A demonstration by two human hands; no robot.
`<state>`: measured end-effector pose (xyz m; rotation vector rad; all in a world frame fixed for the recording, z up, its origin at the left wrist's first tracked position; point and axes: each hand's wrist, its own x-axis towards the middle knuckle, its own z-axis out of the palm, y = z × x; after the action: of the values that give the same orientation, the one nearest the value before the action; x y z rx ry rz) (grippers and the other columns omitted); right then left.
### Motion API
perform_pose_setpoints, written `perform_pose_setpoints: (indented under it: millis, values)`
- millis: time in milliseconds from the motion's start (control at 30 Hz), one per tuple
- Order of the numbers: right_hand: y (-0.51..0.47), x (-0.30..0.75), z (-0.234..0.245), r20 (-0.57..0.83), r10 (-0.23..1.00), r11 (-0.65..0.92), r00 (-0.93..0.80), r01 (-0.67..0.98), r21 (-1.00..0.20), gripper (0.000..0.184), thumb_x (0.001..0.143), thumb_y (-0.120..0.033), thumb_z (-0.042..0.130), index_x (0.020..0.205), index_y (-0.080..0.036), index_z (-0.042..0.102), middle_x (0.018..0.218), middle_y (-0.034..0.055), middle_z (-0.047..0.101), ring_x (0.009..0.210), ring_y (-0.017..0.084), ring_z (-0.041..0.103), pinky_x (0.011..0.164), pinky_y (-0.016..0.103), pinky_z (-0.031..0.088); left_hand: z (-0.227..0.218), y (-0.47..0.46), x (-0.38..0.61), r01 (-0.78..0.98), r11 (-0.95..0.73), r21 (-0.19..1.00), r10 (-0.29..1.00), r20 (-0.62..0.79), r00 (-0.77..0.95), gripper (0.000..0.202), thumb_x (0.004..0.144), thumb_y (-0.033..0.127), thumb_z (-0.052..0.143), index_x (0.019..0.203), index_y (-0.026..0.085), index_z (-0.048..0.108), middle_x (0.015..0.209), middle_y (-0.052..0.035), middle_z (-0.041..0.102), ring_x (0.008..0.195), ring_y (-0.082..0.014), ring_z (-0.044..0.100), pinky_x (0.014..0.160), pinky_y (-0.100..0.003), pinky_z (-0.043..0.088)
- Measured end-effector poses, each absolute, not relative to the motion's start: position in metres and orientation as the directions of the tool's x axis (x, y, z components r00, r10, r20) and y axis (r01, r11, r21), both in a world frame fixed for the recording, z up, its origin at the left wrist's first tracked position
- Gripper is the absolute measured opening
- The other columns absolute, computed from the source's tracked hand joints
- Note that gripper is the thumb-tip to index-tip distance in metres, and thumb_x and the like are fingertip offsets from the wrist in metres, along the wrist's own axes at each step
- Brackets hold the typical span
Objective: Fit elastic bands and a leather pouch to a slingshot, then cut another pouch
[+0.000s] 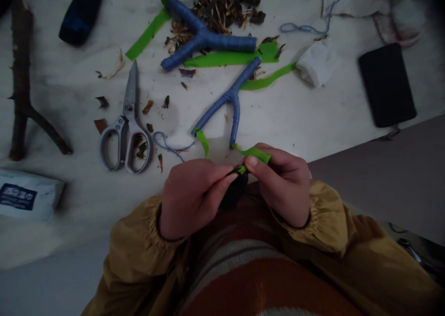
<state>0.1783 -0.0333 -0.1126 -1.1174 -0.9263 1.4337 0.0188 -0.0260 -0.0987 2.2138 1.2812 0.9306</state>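
My left hand (pixel 194 195) and my right hand (pixel 283 184) meet near the table's front edge, both pinching a green strip (pixel 255 154) and a small dark piece (pixel 233 192) tucked between them. The strip runs up to one leg of a small forked stick wrapped in blue cord (pixel 227 100), which lies on the table just beyond my hands. A short green strip (pixel 202 140) hangs from its other leg.
A larger blue-wrapped forked stick (pixel 205 40) lies farther back over green strips (pixel 229 59) and bark scraps. Grey scissors (pixel 125 126) rest left of centre. A bare forked branch (pixel 22 84), a white packet (pixel 26 195), a white wad (pixel 318 61) and a black case (pixel 386 84) lie around.
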Motion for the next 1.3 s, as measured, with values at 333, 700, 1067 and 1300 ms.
perform_pose_setpoints:
  millis: [333, 700, 1067, 1300]
  values:
    - [-0.033, 0.18, -0.107, -0.03, 0.999, -0.028, 0.035, -0.072, -0.997, 0.011, 0.085, -0.017, 0.062, 0.075, -0.019, 0.067, 0.065, -0.0029, 0.051, 0.062, 0.009, 0.047, 0.056, 0.025, 0.04, -0.103, -0.022, 0.012, 0.549, -0.763, 0.341, 0.639, 0.531, 0.557, 0.029, 0.07, 0.002, 0.072, 0.097, 0.007, 0.062, 0.06, -0.003, 0.066, 0.058, -0.0165, 0.058, 0.06, -0.032, 0.055]
    - [-0.028, 0.183, -0.11, 0.108, 0.994, 0.106, 0.034, 0.073, -0.992, 0.008, 0.076, -0.013, 0.071, 0.079, -0.021, 0.071, 0.073, -0.0005, 0.06, 0.068, 0.01, 0.057, 0.059, 0.024, 0.048, -0.094, -0.017, 0.014, 0.381, -0.419, 0.824, 0.882, 0.269, 0.388, 0.01, 0.09, 0.023, 0.055, 0.088, 0.021, 0.065, 0.073, 0.0023, 0.072, 0.065, -0.0096, 0.066, 0.06, -0.019, 0.052]
    - [-0.03, 0.184, -0.113, 0.107, 0.993, 0.103, 0.048, 0.079, -0.992, 0.018, 0.077, -0.015, 0.072, 0.09, -0.027, 0.075, 0.077, 0.0001, 0.065, 0.071, 0.012, 0.06, 0.06, 0.026, 0.051, -0.085, -0.016, 0.019, 0.477, -0.153, 0.865, 0.947, -0.01, 0.321, 0.009, 0.08, 0.016, 0.063, 0.083, 0.023, 0.069, 0.06, 0.0076, 0.069, 0.05, -0.0058, 0.06, 0.048, -0.014, 0.047]
    - [-0.031, 0.182, -0.119, 0.051, 0.997, 0.051, 0.051, 0.001, -0.999, 0.019, 0.08, -0.018, 0.069, 0.091, -0.032, 0.075, 0.08, 0.0001, 0.069, 0.075, 0.014, 0.063, 0.064, 0.029, 0.055, -0.083, -0.02, 0.027, 0.567, -0.248, 0.786, 0.958, 0.113, 0.262, 0.009, 0.077, 0.013, 0.062, 0.077, 0.022, 0.063, 0.052, 0.0099, 0.058, 0.044, -0.0036, 0.049, 0.046, -0.015, 0.043]
